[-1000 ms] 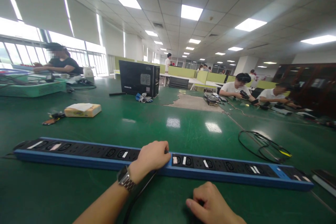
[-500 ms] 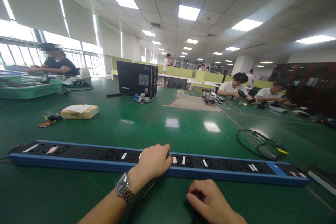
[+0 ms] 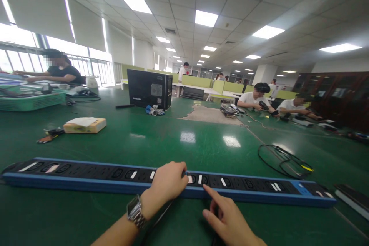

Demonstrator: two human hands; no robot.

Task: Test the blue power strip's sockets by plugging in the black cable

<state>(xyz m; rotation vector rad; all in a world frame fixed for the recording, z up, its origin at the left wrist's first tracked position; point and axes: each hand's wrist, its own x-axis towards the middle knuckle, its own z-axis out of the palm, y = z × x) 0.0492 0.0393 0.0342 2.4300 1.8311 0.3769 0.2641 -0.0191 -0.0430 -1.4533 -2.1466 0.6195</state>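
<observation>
Across the table lies a long blue-and-black power strip [image 3: 98, 173], with rows of sockets and several white and pinkish stickers on its top. My left hand [image 3: 170, 178], a metal watch [image 3: 135, 211] on its wrist, rests closed over the strip's middle; what its fingers hold, if anything, is hidden. A thin dark cable [image 3: 163, 215] runs from beneath this hand toward the bottom edge. Just to the right, my right hand [image 3: 226, 213] has its index finger stretched out to the strip's front edge, near a socket, with thumb apart and other fingers curled.
Beyond the strip are a tissue pack [image 3: 85, 126], keys [image 3: 50, 134], a black computer case [image 3: 150, 88], gloves [image 3: 155, 110] and a coiled black cable [image 3: 284, 157]. A green basket [image 3: 34, 100] stands left. A dark flat object [image 3: 351, 200] lies right. Other people sit around the table.
My right hand has gone from curled fingers to a stretched index finger at the strip's edge. My left hand stays on the strip. The view has shifted slightly.
</observation>
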